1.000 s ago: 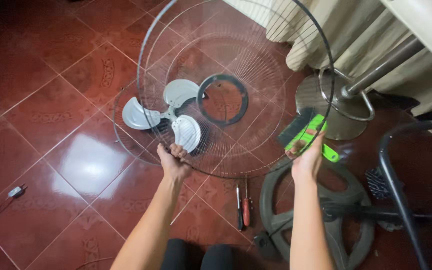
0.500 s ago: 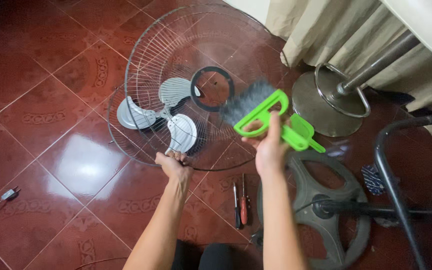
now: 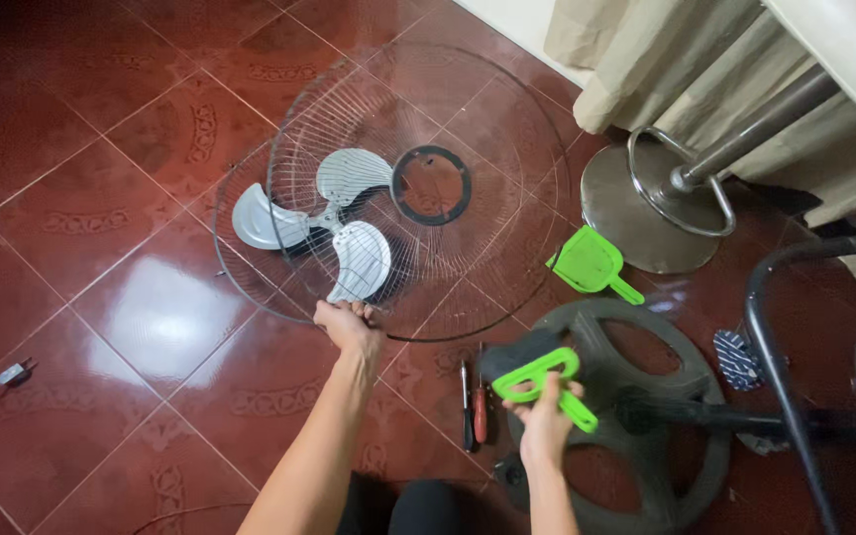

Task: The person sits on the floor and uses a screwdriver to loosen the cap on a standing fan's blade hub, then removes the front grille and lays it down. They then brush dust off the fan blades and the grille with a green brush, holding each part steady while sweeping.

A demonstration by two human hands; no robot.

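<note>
On red tile floor (image 3: 101,198): left hand (image 3: 347,324) clamping round wire fan grille (image 3: 418,188) rim, tilted.
Right hand (image 3: 545,416) gripping green-handled dark-bristled brush (image 3: 532,372); brushing along wires while steadying rim is working best.

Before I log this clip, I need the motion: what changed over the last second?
The right hand let the green plastic dustpan go; it now lies on the red tiled floor. That hand drew the green-handled brush back toward the body, away from the round wire fan grille. The left hand kept gripping the grille's rim; the grey fan blades and two screwdrivers stayed put.
</note>
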